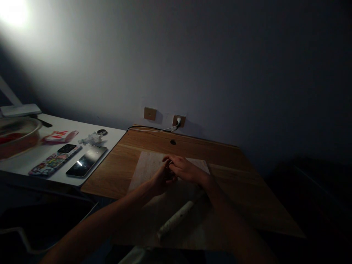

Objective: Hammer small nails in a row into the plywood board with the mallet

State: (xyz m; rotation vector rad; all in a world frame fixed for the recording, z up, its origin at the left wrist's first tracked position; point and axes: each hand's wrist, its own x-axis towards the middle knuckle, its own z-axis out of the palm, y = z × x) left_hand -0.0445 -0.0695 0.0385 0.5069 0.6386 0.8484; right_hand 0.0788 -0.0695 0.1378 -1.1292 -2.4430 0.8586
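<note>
Both my hands meet over a pale sheet (145,165) spread on a wooden table (242,183). My left hand (161,179) is curled, its fingers closed round something small and dark that I cannot make out. My right hand (183,168) lies over it from the right, fingers bent and pinched at the same spot. A pale rolling pin (178,218) lies on the sheet near my right forearm, touching neither hand. The light is dim.
A white table (110,137) adjoins on the left with two phones (86,160) (55,160), a red-and-white packet (59,136), crumpled wrapping (90,138) and a bowl (16,128). A white cable (154,129) runs to a wall socket (178,120). The wall stands close behind.
</note>
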